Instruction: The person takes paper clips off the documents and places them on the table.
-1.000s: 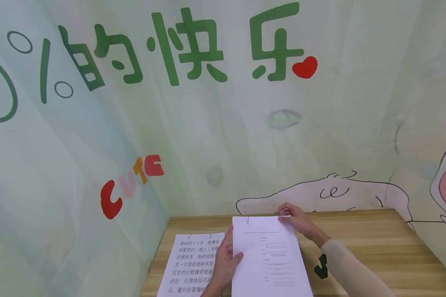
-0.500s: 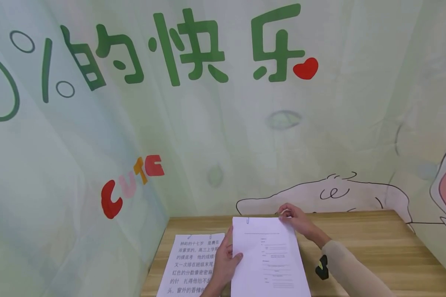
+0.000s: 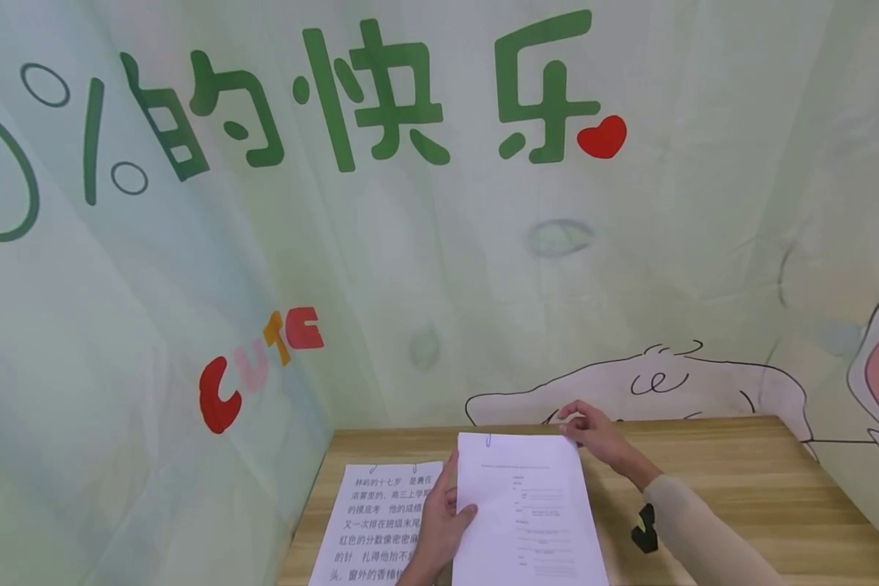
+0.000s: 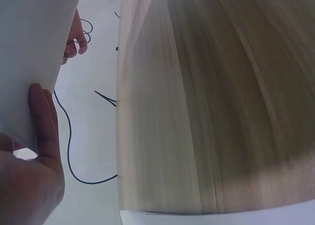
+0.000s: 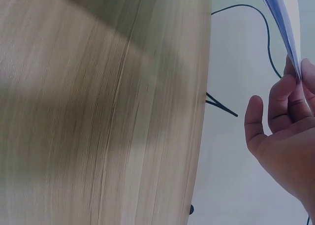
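Note:
A stack of white printed paper (image 3: pixel 494 529) is held up over the table, with a paper clip (image 3: pixel 487 440) at its top left. My left hand (image 3: pixel 439 521) grips the stack's left edge, thumb over the front sheet. At the top right corner, my right hand (image 3: pixel 601 435) pinches the paper. The right wrist view shows the sheets (image 5: pixel 283 25) edge-on between the thumb and fingers of that hand (image 5: pixel 288 131). In the left wrist view the paper (image 4: pixel 29 43) hides part of both hands.
Left of the stack, another sheet with large Chinese print (image 3: pixel 369 521) lies on the wooden table (image 3: pixel 762 488), two clips along its top. My left hand covers part of it. A black piece with a yellow mark (image 3: pixel 645 529) is beside my right sleeve. A printed curtain (image 3: pixel 439 268) hangs behind.
The stack's top edge has dropped slightly in the head view. My right hand has shifted a little to the right at the corner; the left hand has hardly moved.

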Demonstrator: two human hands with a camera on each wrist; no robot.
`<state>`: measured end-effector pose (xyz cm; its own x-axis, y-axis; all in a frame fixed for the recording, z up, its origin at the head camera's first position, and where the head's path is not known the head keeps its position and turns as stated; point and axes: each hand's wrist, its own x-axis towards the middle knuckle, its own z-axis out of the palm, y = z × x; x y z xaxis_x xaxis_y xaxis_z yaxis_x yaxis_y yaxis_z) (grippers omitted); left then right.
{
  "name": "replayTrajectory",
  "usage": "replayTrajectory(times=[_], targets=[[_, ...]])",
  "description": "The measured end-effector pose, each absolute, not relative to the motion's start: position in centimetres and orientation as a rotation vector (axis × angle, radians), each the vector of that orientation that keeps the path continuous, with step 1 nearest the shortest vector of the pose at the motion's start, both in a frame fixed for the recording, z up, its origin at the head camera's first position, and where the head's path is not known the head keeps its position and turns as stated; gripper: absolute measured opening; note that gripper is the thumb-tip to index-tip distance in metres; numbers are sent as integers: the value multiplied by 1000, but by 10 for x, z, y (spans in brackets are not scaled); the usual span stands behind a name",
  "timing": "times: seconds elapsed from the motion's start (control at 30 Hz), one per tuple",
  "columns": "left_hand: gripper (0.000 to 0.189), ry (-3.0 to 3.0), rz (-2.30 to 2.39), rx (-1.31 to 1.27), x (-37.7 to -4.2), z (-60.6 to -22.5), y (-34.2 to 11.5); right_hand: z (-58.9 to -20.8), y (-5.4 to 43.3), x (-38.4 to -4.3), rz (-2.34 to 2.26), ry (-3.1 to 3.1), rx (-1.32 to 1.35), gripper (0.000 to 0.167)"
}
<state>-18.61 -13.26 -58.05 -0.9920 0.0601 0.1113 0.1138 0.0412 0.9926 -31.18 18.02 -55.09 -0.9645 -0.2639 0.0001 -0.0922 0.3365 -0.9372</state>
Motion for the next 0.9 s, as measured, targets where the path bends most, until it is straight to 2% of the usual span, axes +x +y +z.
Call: replayTrajectory(times=[0.63,0.9], targets=[[93,-2278,-2092,-121,-187,-580,-138,-553,207,-310,-1670,2473,-374,32],[94,-2279,-2098,-110,-185,-582,-140,-560,215,-309,-1637,2499,-340,28]])
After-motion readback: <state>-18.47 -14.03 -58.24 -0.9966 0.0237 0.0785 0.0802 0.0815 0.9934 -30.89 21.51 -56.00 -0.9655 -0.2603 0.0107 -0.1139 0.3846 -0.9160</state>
